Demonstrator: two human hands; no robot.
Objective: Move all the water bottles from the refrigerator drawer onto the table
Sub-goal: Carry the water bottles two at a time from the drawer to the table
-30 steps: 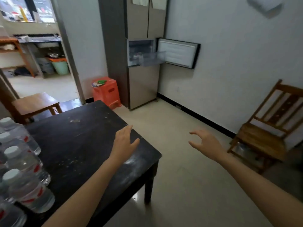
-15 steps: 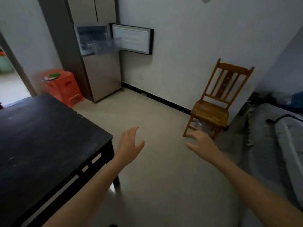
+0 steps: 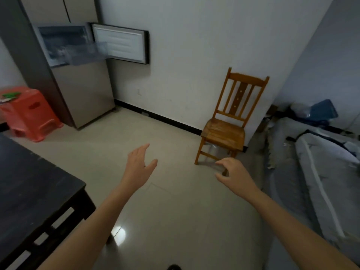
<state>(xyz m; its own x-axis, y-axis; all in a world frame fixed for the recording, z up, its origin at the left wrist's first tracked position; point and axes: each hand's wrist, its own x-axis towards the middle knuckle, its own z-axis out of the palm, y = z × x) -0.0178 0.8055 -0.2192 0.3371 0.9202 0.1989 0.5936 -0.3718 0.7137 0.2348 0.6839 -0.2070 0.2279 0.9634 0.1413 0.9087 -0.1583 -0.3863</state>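
Note:
The grey refrigerator (image 3: 83,90) stands at the back left with its small middle door (image 3: 120,45) swung open to the right. A clear drawer (image 3: 87,53) is pulled out of that compartment; I cannot tell what lies in it. The dark table (image 3: 29,191) fills the lower left, and no water bottle shows on the visible part. My left hand (image 3: 139,168) is held out over the floor with straight fingers and holds nothing. My right hand (image 3: 235,172) hovers beside it with loosely bent fingers, also holding nothing.
A wooden chair (image 3: 229,125) stands against the white wall at the right. An orange plastic stool (image 3: 29,114) sits left of the refrigerator. A grey mattress with bedding (image 3: 319,162) lies along the right side. Tiled floor stretches between table and refrigerator.
The view has swung right: the bottles on the table have left the frame, and the chair and mattress have come in. Both hands stay held out and hold nothing.

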